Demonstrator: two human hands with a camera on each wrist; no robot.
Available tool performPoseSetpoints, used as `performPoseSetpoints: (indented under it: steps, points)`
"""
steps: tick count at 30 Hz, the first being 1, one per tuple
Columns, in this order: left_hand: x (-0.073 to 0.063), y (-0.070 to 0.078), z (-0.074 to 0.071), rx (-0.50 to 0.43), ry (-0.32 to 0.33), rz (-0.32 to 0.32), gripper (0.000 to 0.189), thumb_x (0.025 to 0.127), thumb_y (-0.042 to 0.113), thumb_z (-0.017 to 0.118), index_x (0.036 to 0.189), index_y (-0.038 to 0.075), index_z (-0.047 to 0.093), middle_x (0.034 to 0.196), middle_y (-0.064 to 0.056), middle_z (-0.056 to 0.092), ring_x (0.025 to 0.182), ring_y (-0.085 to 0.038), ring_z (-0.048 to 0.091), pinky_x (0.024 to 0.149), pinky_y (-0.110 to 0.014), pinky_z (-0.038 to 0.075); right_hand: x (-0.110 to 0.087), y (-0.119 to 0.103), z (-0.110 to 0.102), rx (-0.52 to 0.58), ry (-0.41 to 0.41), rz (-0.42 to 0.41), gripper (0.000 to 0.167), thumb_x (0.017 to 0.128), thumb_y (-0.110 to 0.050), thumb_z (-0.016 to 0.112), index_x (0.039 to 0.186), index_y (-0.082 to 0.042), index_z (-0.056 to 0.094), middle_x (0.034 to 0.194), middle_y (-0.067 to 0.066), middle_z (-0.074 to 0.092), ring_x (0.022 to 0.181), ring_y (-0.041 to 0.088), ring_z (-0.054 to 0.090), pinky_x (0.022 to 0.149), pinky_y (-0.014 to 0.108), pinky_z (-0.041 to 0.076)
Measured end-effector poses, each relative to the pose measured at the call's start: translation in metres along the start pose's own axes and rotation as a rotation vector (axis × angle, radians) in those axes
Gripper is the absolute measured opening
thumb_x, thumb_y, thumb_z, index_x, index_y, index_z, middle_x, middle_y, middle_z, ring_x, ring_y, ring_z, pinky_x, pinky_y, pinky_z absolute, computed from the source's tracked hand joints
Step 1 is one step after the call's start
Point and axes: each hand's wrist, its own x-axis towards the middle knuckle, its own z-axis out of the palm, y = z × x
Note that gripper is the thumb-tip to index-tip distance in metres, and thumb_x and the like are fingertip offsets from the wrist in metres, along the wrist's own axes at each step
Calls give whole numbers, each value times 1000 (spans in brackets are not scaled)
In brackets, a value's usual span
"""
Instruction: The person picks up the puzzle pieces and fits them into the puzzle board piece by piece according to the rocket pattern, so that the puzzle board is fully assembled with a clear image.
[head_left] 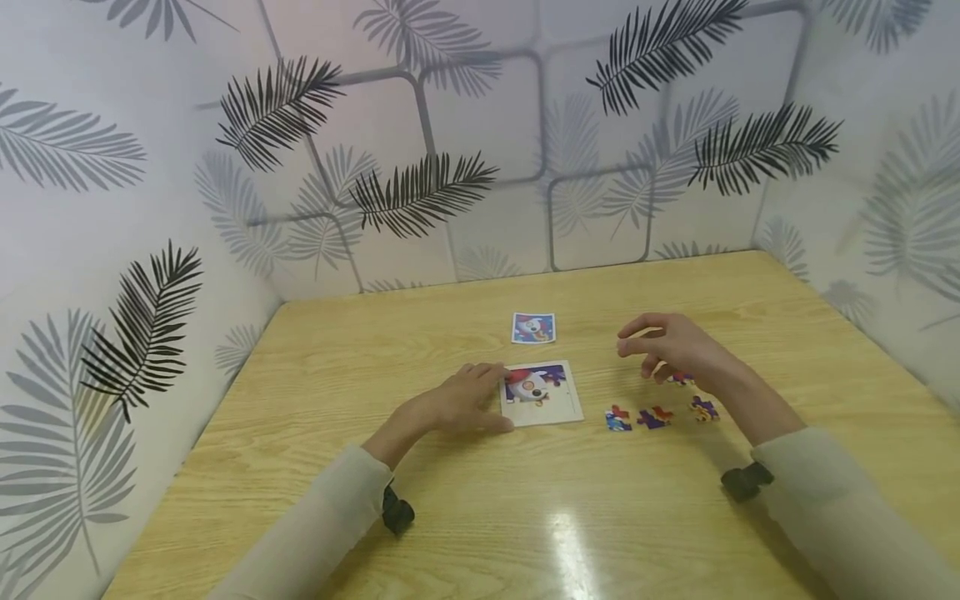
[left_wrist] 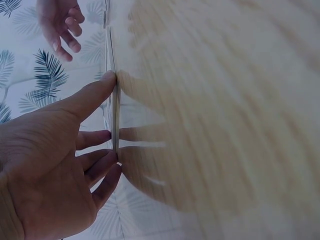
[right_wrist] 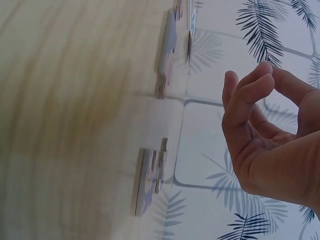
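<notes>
A square jigsaw board (head_left: 547, 412), its upper part filled with a white cartoon animal picture, lies flat on the table. At its left edge rests my left hand (head_left: 467, 400), the thumb by the near corner and the fingers by the far one. In the left wrist view, that hand's fingertips (left_wrist: 111, 159) touch the board's thin edge. Above the table, to the right of the board, my right hand (head_left: 678, 350) hovers with loosely bent fingers. Nothing shows between its fingers (right_wrist: 245, 100). Loose jigsaw pieces (head_left: 655, 417) lie below and beside it; one is partly hidden by the hand.
Behind the board lies a small picture card (head_left: 533, 328) with a similar animal. The wooden table (head_left: 360, 333) meets a leaf-patterned wall (head_left: 495, 225) at the back and sides. Dark straps with small devices sit at both sleeve cuffs.
</notes>
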Motion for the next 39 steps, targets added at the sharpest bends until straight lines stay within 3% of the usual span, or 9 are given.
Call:
performPoseSetpoints:
  steps: [11,21,24,31,39]
  points:
    - [1,-2,1,0,13,24,81,92,45,69,155,11,31,160,-14,33,146,-33,31,120,-49,29,-9,8,-18,18,33,31,58,94,-36,69,138,-2,50,111,4,67,65,16,62,61,34,54]
    - [0,-2,1,-11,12,9,81,92,45,69,155,13,31,161,-13,32,147,-33,30,120,-49,28,-8,14,-29,-6,49,43,59,96,-35,67,141,-2,47,93,4,68,66,21,67,66,39,58]
    - [1,-2,1,-4,7,7,82,92,46,69,156,14,29,162,-13,30,148,-34,29,121,-49,27,-9,16,-33,-33,58,54,58,95,-36,67,138,-2,49,94,7,67,67,19,67,67,38,59]
    - [3,-2,1,9,-1,-4,83,92,48,68,157,16,27,163,-12,28,150,-33,25,122,-49,25,-16,22,-42,-107,76,77,58,94,-37,68,136,-1,50,122,14,56,71,15,65,67,35,58]
    - [3,-3,2,-9,-1,-3,84,92,47,69,157,15,28,163,-13,28,149,-33,27,122,-49,26,-19,29,-49,-123,57,85,60,94,-35,70,136,1,49,103,10,64,68,14,64,66,36,58]
